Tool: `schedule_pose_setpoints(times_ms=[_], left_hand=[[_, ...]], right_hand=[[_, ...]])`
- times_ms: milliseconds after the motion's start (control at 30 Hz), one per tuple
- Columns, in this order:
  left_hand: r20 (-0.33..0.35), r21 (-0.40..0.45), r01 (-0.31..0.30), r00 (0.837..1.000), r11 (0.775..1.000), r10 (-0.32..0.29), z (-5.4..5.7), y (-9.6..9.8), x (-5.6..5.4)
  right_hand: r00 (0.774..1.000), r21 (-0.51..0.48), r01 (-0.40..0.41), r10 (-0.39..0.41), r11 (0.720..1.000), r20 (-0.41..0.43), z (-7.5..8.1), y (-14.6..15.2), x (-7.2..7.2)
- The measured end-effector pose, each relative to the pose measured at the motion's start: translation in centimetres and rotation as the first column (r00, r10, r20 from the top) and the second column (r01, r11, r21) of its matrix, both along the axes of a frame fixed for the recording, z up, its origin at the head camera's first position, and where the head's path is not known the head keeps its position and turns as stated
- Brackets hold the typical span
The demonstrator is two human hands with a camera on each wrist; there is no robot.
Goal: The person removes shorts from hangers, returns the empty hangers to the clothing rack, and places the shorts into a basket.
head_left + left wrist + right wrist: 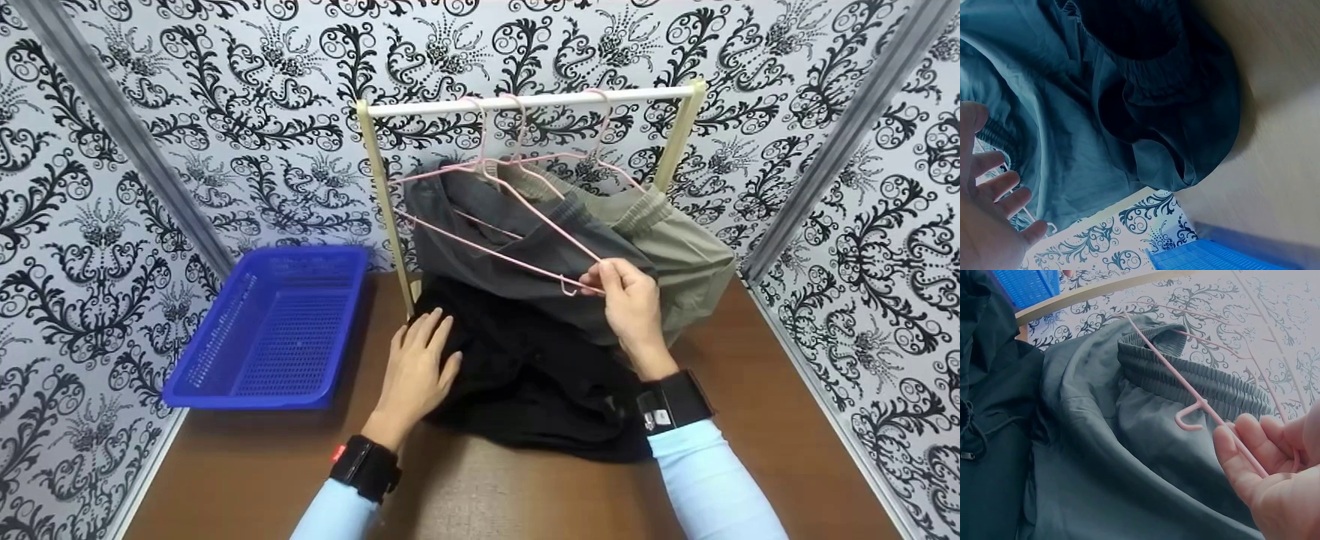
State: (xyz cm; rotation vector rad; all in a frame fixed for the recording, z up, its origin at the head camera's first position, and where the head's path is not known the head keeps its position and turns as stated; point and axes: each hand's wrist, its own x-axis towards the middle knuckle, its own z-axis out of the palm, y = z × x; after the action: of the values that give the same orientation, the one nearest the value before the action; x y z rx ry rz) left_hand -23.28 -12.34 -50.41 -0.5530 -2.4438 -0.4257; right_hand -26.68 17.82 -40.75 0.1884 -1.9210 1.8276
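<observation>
A pink wire hanger (525,264) with no garment on it hangs at the front of the rail. My right hand (631,304) pinches its lower right corner; the right wrist view shows the fingers round the wire, near a small hook. My left hand (416,369) is at the left edge of a black garment (525,397) heaped on the table, fingers extended; whether it touches the cloth I cannot tell. In the left wrist view this garment shows an elastic waistband (1162,79). Dark grey bottoms (517,289) hang just behind the front hanger.
A white rail (435,107) on wooden posts (384,202) carries the hangers. Olive bottoms (686,247) hang at the back right. On the left of the brown table (495,487) stands a blue plastic basket (341,330). Patterned walls enclose the table.
</observation>
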Motion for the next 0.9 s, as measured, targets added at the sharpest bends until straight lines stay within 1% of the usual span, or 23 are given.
schedule_pose_setpoints(times_ms=[100, 200, 300, 400, 500, 633, 767, 900], left_hand=[[0.0, 0.007, 0.001, 1.0, 1.0, -0.001, -0.1, 0.3, 0.1], [-0.006, 0.02, 0.002, 1.0, 1.0, -0.002, -0.2, 0.7, 0.0], [-0.008, 0.035, 0.003, 1.0, 0.999, -0.003, -0.4, 1.2, -0.1], [-0.005, 0.053, 0.004, 1.0, 0.999, -0.004, -0.5, 1.9, -0.1], [0.006, 0.078, 0.0, 1.0, 0.997, -0.001, -0.6, 2.6, 0.0], [0.025, 0.122, -0.011, 1.0, 0.993, 0.008, -0.9, 3.6, 0.3], [0.04, 0.158, -0.005, 0.999, 0.987, -0.002, -1.4, 4.5, 0.6], [0.054, 0.169, 0.008, 0.998, 0.986, -0.018, -2.0, 5.4, 0.8]], right_hand=[[0.998, -0.034, -0.057, 0.058, 0.998, 0.024, 0.0, 0.1, 0.2], [0.992, -0.052, -0.105, 0.108, 0.993, 0.066, -0.1, 0.2, 0.4], [0.986, -0.022, -0.134, 0.136, 0.991, 0.1, -0.2, 0.2, 0.6], [0.984, 0.034, -0.137, 0.133, 0.99, 0.117, -0.4, 0.4, 0.8], [0.986, 0.104, -0.119, 0.105, 0.987, 0.128, -0.7, 0.8, 0.9], [0.988, 0.195, -0.098, 0.072, 0.976, 0.137, -1.1, 1.6, 1.1], [0.986, 0.23, -0.101, 0.066, 0.968, 0.152, -1.7, 2.7, 1.4], [0.982, 0.239, -0.099, 0.056, 0.966, 0.179, -2.5, 3.9, 1.8]])
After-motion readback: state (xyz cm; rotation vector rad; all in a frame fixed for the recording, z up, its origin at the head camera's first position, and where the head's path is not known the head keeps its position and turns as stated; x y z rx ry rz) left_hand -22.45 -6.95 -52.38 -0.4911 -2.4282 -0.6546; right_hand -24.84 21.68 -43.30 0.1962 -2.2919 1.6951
